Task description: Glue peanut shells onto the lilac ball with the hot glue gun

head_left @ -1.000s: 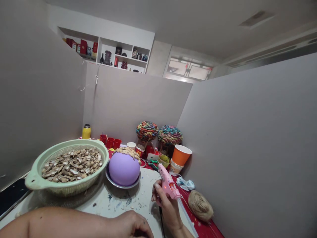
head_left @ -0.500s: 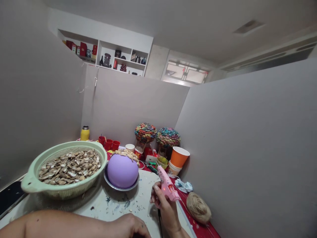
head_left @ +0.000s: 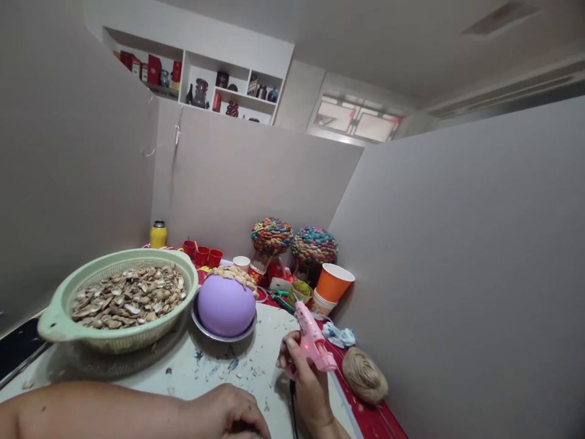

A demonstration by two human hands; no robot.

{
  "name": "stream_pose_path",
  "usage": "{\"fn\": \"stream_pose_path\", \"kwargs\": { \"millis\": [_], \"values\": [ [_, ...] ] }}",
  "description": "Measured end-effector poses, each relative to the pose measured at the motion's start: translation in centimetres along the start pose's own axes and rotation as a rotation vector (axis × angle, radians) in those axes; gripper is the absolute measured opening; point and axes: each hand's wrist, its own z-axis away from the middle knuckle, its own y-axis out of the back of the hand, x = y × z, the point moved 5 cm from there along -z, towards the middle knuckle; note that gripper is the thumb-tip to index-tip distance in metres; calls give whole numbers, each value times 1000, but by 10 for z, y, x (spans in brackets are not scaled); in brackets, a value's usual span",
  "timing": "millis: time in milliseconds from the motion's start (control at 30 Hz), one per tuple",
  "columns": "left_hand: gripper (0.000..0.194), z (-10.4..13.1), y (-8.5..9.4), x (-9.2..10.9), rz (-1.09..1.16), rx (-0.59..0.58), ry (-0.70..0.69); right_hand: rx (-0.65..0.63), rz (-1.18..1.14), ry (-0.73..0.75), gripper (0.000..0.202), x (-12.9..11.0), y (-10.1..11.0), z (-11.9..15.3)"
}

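Pale green plastic colander (head_left: 53, 328), left, filled with brown peanut shells (head_left: 132, 299); far behind it, 1 yellow bottle (head_left: 158, 236) and 3 red cups (head_left: 202, 256). Near centre, the left hand (head_left: 228, 410) is curled low over the white board (head_left: 269, 334) – whether it grips anything cannot be told. Beyond it, a purple ball (head_left: 226, 311), its top capped with shells, sits in a metal bowl (head_left: 226, 339). Far: 2 multicoloured braided domes (head_left: 272, 236). Right of centre, the right hand (head_left: 305, 375) holds a pink glue gun (head_left: 311, 335), nozzle farward – beside beige twine (head_left: 364, 375), near right.
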Motion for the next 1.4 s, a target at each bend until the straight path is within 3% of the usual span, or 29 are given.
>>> {"fn": "stream_pose_path", "kwargs": {
  "millis": [167,367,533,633,733,1000,1100,1200,1267,1400],
  "values": [
    [44,1,-1,15,-26,26,-77,-15,3,-20,29,-2,-3,6],
    [33,2,1,38,-43,81,-130,-25,0,-45,28,-7,-3,13],
    [29,3,-6,49,-74,-29,-204,-15,-35,-53,30,-18,-5,16],
    [27,4,-11,46,-114,-82,-195,-23,-43,-63,31,-21,-7,16],
    [31,6,-11,35,-164,-51,-132,-20,-50,-79,32,-21,-8,15],
    [60,-3,3,17,-118,-72,51,64,-82,-115,36,-15,-6,12],
    [56,-3,18,22,-94,-115,122,99,-86,-112,39,-16,-6,8],
    [62,5,49,41,-20,-76,133,147,-76,-101,41,-19,-7,5],
    [69,9,81,61,37,88,159,183,-67,-86,43,-25,-7,4],
    [59,6,148,83,179,454,467,188,-56,-71,38,-50,-13,-8]
  ]
}}
